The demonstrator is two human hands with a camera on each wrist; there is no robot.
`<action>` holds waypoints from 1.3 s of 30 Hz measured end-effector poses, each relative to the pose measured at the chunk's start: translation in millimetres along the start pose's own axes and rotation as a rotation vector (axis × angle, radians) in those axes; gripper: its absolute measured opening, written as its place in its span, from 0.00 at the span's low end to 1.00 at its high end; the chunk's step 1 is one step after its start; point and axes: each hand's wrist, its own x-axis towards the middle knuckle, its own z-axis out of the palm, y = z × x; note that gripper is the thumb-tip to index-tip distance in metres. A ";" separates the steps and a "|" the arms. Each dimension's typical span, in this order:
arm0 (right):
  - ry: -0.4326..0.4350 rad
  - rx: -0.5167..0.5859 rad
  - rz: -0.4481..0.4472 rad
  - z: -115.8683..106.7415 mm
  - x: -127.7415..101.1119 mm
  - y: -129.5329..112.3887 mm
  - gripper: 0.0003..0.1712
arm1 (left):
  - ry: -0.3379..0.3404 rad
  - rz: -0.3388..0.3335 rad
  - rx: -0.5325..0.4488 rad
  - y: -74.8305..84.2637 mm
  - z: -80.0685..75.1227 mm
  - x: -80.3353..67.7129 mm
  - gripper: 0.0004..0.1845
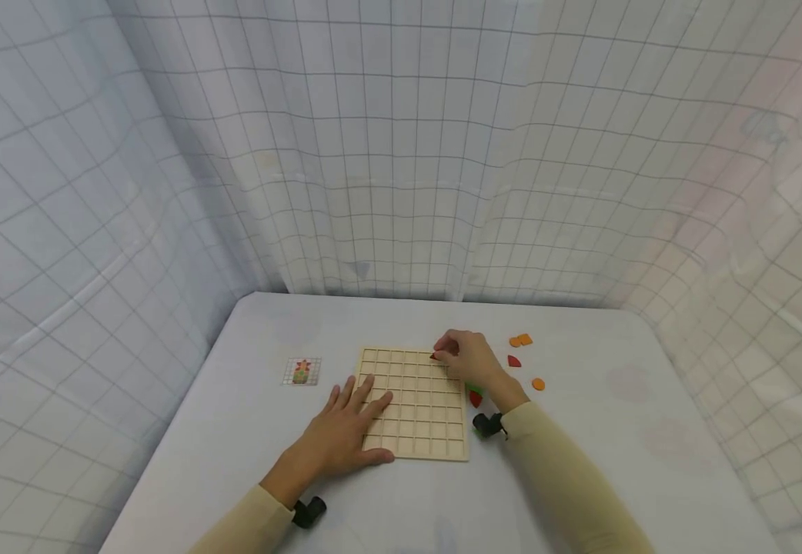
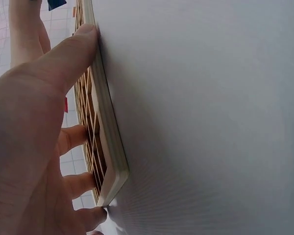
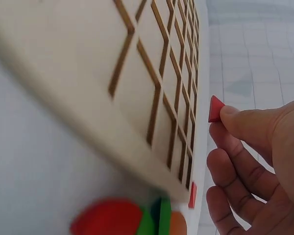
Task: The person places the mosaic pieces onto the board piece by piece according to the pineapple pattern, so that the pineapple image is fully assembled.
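Note:
A pale wooden board (image 1: 411, 400) with a grid of square recesses lies flat on the white table. My left hand (image 1: 339, 435) rests on its left side with fingers spread, the thumb (image 2: 78, 46) along the near edge in the left wrist view. Over the board's far right corner, my right hand (image 1: 470, 360) pinches a small red wedge-shaped piece (image 3: 215, 108) between thumb and index finger. The right wrist view shows the piece with its point up, just past the grid, while the other fingers curl loosely below.
A picture card (image 1: 301, 371) with a red, orange and green design lies left of the board. Right of it are orange pieces (image 1: 526, 338), a red piece (image 1: 515, 361), an orange disc (image 1: 538, 384) and another red piece (image 1: 476, 399) beside green. Gridded white curtains (image 1: 401, 154) surround the table.

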 end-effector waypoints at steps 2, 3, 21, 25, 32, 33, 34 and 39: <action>-0.016 0.010 -0.026 6.2 1.0 -6.4 0.02 | -0.004 -0.004 0.005 0.6 0.5 0.0 0.56; -0.023 0.010 -0.042 9.1 1.7 -9.6 0.02 | -0.003 -0.006 0.007 0.8 0.6 0.0 0.56; -0.114 -0.100 -0.078 34.5 9.5 -35.7 0.06 | -0.010 0.000 -0.006 3.8 -2.9 -3.4 0.57; -0.115 -0.129 -0.080 35.7 7.3 -36.6 0.07 | -0.004 0.006 -0.006 3.1 -2.3 -3.3 0.57; -0.104 -0.190 -0.106 35.5 4.2 -38.7 0.08 | -0.010 0.004 -0.007 2.6 -2.9 -2.4 0.57; -0.104 -0.196 -0.110 34.9 3.7 -38.8 0.08 | -0.010 0.004 -0.007 2.6 -2.7 -2.3 0.57; -0.104 -0.198 -0.115 34.3 3.2 -38.8 0.08 | -0.013 0.003 -0.006 2.2 -2.3 -2.3 0.57; -0.102 -0.197 -0.113 32.2 -1.0 -36.0 0.08 | -0.018 0.002 -0.014 2.5 -1.0 -3.0 0.57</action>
